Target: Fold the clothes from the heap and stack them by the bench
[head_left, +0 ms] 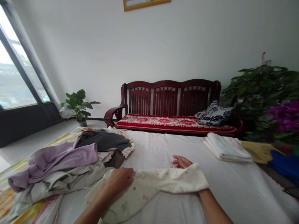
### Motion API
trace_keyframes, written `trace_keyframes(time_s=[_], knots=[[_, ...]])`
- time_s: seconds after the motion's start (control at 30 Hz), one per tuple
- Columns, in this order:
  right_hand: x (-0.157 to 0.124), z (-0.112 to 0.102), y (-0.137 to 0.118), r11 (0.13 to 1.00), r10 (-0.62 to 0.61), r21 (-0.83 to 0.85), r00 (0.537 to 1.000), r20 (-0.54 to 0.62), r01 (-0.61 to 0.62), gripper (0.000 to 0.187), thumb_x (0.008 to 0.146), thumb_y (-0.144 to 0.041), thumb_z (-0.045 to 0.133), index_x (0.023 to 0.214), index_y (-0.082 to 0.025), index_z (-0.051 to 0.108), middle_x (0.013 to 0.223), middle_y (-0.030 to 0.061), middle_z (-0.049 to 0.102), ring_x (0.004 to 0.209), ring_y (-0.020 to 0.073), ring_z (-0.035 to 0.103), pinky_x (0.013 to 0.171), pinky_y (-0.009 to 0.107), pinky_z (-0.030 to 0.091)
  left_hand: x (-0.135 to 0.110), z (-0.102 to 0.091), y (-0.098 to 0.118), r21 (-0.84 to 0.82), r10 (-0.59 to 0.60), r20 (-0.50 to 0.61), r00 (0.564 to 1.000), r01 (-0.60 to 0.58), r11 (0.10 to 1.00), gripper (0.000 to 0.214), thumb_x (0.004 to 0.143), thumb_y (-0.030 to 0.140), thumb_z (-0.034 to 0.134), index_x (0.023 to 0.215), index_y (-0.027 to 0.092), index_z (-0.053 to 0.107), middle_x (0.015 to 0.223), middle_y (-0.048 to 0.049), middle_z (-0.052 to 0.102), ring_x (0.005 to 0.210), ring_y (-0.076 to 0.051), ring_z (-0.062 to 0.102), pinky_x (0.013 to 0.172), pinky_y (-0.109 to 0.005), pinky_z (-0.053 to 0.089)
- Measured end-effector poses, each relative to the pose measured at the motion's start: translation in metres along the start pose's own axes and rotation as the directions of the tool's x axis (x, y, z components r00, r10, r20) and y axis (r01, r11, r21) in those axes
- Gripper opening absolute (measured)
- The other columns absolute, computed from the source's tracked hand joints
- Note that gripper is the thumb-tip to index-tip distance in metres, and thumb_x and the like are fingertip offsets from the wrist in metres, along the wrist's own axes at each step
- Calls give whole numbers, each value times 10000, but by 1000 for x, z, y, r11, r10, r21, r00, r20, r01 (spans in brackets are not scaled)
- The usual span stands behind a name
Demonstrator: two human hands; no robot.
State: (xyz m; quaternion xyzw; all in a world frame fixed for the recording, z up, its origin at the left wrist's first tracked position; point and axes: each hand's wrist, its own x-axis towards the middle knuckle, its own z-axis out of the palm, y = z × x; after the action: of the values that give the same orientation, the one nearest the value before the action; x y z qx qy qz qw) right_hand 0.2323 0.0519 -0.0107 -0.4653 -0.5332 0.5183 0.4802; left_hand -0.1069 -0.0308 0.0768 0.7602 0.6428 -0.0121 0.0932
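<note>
Head view: cream garment points right, long axis crosswise, left hand gripping it, right hand open.

Right hand partly hidden by cream garment, picture frame cropped above

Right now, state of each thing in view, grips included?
Cream printed garment: partly spread, creased, passing over right wrist.
Left grip: on that garment, fingers bent; closure unclear.
Right grip: open, fingers loosely bent.
Lavender garment: unfolded, heaped.
Grey garment: unfolded, rumpled.
Dark garment: unfolded, bunched.
White cloth: folded in layers.
Red seat cover: spread out.
Cushion: atop cover.
Small plant: potted, upright.
</note>
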Motion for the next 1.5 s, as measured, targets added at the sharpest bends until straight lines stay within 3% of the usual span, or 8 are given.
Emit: trace_keyframes(time_s=[0.3, 0.4, 0.67, 1.0, 1.13, 1.27, 1.37, 1.5], knots=[[-1, -5, -2, 974, 5, 228, 999, 47, -16, 635, 774, -701, 605, 1178, -216, 664, 1126, 114, 727, 984, 289, 688, 860, 443, 525, 24, -38, 74, -298, 141, -528, 837, -338, 892, 255, 952, 340, 465, 1139, 267, 622, 1089, -37, 671, 1019, -205, 624, 873, -284, 427], [-1, -11, -5, 928, 28, 373, 999, -46, -9, 639, 785, -719, 567, 1199, -244, 668, 1198, 92, 713, 1043, 304, 675, 900, 464, 512, 40, -28, 86, -377, 300, -443, 845, -480, 792, 424, 918, 345, 541, 1338, 292, 544, 1248, -52, 641, 1107, -220, 617, 937, -309, 446], [1, -20, -6, 881, -7, 467, 989, -145, 75, 433, 654, -382, 759, 1055, -221, 751, 1177, 79, 721, 1031, 258, 658, 830, 333, 506, 67, 12, 25, -422, 145, -302, 942, -268, 866, 355, 902, 272, 474, 1191, 204, 668, 1168, -84, 702, 1068, -227, 652, 939, -320, 466], [-5, -6, -6, 984, -143, -124, 983, -118, 128, 423, 753, -577, 652, 664, -166, 695, 594, 8, 606, 589, 157, 536, 587, 270, 399, 76, 38, 9, -123, 269, -132, 954, -285, 950, 432, 770, 263, 592, 1197, 260, 659, 1119, -73, 688, 1103, -276, 597, 1024, -425, 363], [-6, -6, -13, 945, -257, -288, 898, -358, 156, 578, 812, -690, 512, 474, -222, 498, 466, -5, 491, 515, 155, 469, 555, 282, 376, 91, 42, 3, -301, 209, -215, 954, -269, 915, 161, 765, 243, 531, 842, 194, 663, 788, -29, 645, 767, -185, 595, 733, -285, 415], [-5, -30, -19, 918, -267, -397, 774, -575, 22, 593, 856, -710, 395, 526, -240, 547, 536, 37, 600, 593, 206, 562, 615, 306, 418, 112, 48, -11, -747, -97, -210, 973, -95, 658, 260, 815, 419, 449, 809, 189, 570, 608, 34, 521, 531, -132, 479, 528, -238, 345], [-3, -46, -17, 866, -177, -480, 812, -556, -141, 614, 853, -720, 358, 649, -239, 681, 690, 77, 701, 716, 249, 627, 682, 335, 449, 124, 53, -19, -824, -215, -169, 962, -18, 566, 328, 798, 501, 465, 770, 187, 556, 576, 43, 489, 511, -134, 476, 510, -242, 354], [-4, -56, -15, 949, -92, -312, 916, -392, -38, 650, 841, -740, 378, 867, -206, 749, 880, 106, 737, 863, 274, 658, 786, 369, 484, 114, 48, -12, -726, -27, -267, 963, -183, 663, 335, 788, 480, 552, 831, 165, 659, 751, -30, 640, 731, -187, 591, 689, -285, 454]])
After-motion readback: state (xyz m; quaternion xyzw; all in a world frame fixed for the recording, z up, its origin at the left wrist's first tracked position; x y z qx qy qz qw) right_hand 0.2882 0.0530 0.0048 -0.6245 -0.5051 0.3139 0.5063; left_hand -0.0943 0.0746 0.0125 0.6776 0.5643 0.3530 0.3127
